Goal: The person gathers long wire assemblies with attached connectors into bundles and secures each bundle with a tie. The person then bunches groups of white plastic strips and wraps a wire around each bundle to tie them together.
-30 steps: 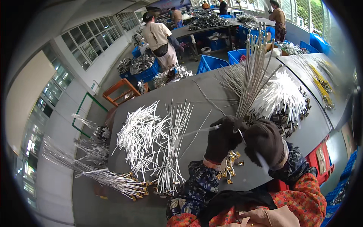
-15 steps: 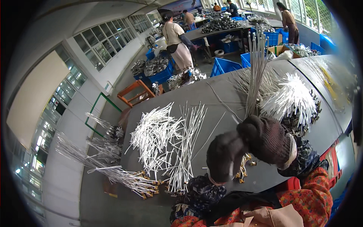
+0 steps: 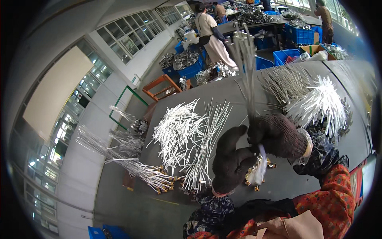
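My right hand, in a dark knitted glove, is closed around a bundle of thin metal-looking strands that stands up from the fist. Below that fist the bundle's lower end shows brass-coloured end pieces and a shiny whitish strip. Close on its left is my left hand, gloved alike. Its thumb and fingers are apart, with a gap between them, and their tips reach the bundle just under the right fist. Whether those tips press on a strand is hidden. To the left lies a loose pile of white strands.
Tied bundles with brass-coloured ends overhang the table's left edge. A white-tipped bundle and grey strands lie at the right. Beyond the table are a wooden chair, blue crates and a standing co-worker.
My left hand has dropped slightly and its fingers have spread. The right fist keeps the bundle, which now leans more to the left. The whole view has shifted rightward.
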`<move>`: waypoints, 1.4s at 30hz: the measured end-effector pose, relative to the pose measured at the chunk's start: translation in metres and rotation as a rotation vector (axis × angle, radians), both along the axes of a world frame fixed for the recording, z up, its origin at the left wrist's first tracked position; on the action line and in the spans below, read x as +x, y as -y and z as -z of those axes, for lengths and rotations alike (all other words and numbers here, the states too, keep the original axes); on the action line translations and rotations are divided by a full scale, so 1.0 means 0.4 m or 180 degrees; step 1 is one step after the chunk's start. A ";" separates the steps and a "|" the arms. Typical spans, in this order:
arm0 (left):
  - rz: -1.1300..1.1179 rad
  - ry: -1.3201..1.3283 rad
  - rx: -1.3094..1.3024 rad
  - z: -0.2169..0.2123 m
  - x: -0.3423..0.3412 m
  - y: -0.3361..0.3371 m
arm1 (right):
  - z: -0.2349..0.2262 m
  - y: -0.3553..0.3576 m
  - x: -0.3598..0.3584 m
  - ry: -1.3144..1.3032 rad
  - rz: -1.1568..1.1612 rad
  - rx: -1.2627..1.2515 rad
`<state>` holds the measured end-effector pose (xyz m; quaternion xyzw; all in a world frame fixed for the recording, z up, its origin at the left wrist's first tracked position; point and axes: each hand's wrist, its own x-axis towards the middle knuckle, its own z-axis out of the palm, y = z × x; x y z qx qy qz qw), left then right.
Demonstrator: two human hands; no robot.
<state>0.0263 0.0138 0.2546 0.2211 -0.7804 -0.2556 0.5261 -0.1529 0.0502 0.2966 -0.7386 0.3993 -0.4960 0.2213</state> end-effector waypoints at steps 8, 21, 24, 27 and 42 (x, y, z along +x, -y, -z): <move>-0.0229 0.0373 -0.0455 0.015 0.013 -0.004 | -0.083 0.009 0.002 -0.2330 0.0585 -0.3447; -0.0989 0.2644 -0.2620 -0.122 0.129 0.139 | -0.002 0.042 0.001 -0.2197 0.1449 -0.1934; -0.0973 0.2212 -0.2255 -0.134 0.054 0.186 | -0.013 -0.020 -0.107 -0.2689 0.0897 -0.1475; -0.0684 0.1338 -0.1038 -0.035 -0.002 0.211 | -0.015 -0.016 -0.064 -0.1751 0.0929 -0.1243; -0.0499 0.0932 -0.0436 0.058 0.017 0.180 | 0.014 -0.018 -0.021 0.0305 0.0275 0.0017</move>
